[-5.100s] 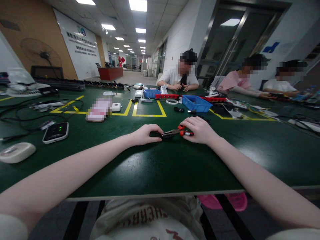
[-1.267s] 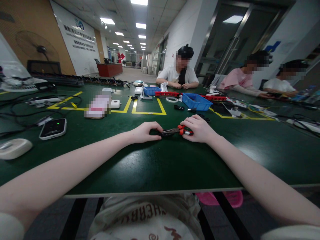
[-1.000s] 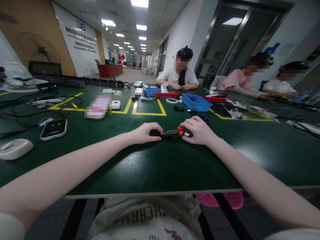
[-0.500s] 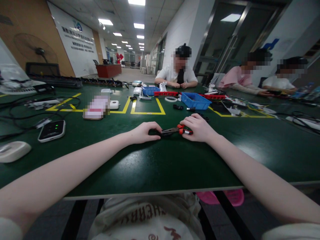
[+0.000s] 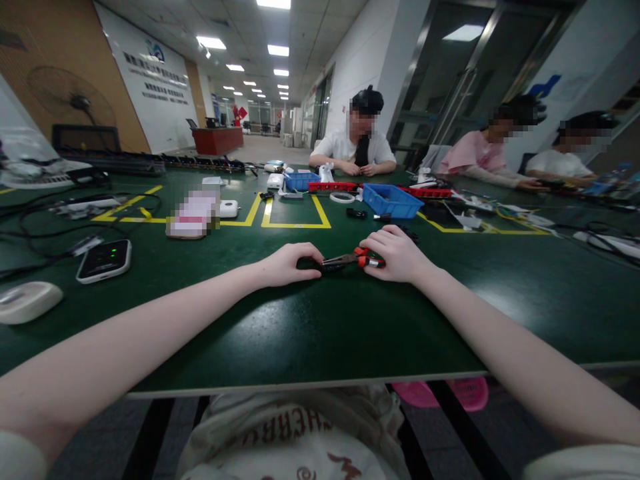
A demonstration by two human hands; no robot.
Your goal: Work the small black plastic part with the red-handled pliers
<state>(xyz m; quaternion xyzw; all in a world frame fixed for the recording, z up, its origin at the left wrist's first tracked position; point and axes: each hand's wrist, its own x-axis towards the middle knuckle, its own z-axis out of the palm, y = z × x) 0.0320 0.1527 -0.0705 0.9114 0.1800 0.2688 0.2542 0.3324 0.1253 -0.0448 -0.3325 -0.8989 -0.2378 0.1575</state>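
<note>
Red-and-black handles of needle-nose pliers (image 5: 370,261) sit in my right hand (image 5: 399,257), which is closed around them. The metal jaws point left, toward the fingertips of my left hand (image 5: 291,264). Thumb and fingers of that hand pinch a small black piece (image 5: 330,268), possibly a cable or connector, lying at the jaws. Its exact kind is too small to make out, and part of it is hidden by the fingers and the jaws. Both hands are low over the green table (image 5: 280,333).
Beyond my hands stand a blue bin (image 5: 391,201), a roll of tape (image 5: 343,197) and black connectors (image 5: 356,213). To the left lie a phone (image 5: 193,215), a device with green lights (image 5: 105,260) and cables. Co-workers sit across the table, one person (image 5: 353,150) directly opposite.
Almost nothing differs. The pliers and both hands keep the same place, with only a very slight shift of the view.
</note>
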